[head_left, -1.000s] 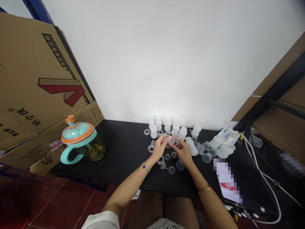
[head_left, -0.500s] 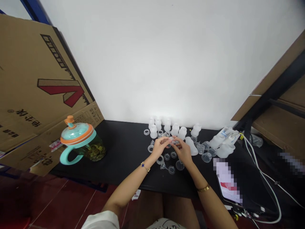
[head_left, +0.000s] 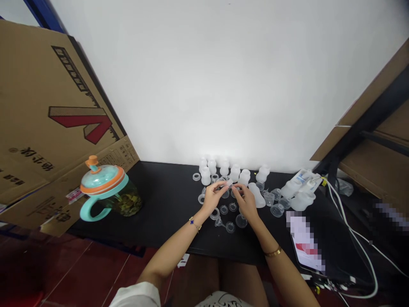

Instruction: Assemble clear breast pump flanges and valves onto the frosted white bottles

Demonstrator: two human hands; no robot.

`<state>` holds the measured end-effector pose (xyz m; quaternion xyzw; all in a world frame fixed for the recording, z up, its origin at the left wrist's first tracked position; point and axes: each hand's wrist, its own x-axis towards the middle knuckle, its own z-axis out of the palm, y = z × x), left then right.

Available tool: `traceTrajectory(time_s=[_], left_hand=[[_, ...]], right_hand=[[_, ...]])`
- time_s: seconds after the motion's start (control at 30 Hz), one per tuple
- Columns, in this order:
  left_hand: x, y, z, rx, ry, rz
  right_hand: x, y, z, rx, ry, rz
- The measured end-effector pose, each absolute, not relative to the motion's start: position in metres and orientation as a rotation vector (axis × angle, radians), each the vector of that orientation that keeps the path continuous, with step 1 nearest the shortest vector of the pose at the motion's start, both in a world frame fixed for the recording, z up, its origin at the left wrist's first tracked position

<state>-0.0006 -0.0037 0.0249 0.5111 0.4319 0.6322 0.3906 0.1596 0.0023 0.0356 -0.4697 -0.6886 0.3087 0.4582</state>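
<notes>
Over the middle of the black table (head_left: 159, 200), my left hand (head_left: 213, 198) pinches a small translucent plastic piece (head_left: 229, 183); its exact kind is too small to tell. My right hand (head_left: 246, 201) has thumb and index finger closed at the piece's right edge. Around and below the hands lie clear rings (head_left: 214, 214), round discs (head_left: 230, 227) and a nipple-like funnel (head_left: 219, 222). A row of white translucent bottles (head_left: 234, 172) stands behind them by the wall. Another white bottle (head_left: 257, 196) lies tilted beside my right hand.
A large turquoise-lidded jug (head_left: 105, 183) with leaves inside stands left, before a cardboard box (head_left: 38, 106). At right are more bottles (head_left: 302, 200), clear cups (head_left: 276, 210), a phone (head_left: 305, 243) and white cables (head_left: 348, 226). The white wall (head_left: 204, 85) bounds the back.
My right fingertips have shifted slightly right and apart from the left ones, and the translucent piece shows more between them. Things on the table stay put.
</notes>
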Motion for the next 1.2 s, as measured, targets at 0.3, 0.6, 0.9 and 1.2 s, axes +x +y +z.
traceTrajectory(time_s=[0.3, 0.6, 0.9, 1.2], left_hand=[[0.002, -0.01, 0.034, 1.357, 0.944, 1.613], [0.003, -0.014, 0.036, 1.437, 1.029, 1.654], [0.004, -0.013, 0.033, 1.427, 1.196, 1.608], [0.003, -0.005, 0.027, 1.339, 1.159, 1.563]], right_hand=[[0.16, 0.009, 0.028, -1.058, -1.66, 1.061], [0.157, 0.012, 0.024, -1.0, -1.65, 1.173], [0.159, 0.011, 0.025, -1.003, -1.688, 1.066], [0.159, 0.008, 0.027, -1.022, -1.714, 1.01]])
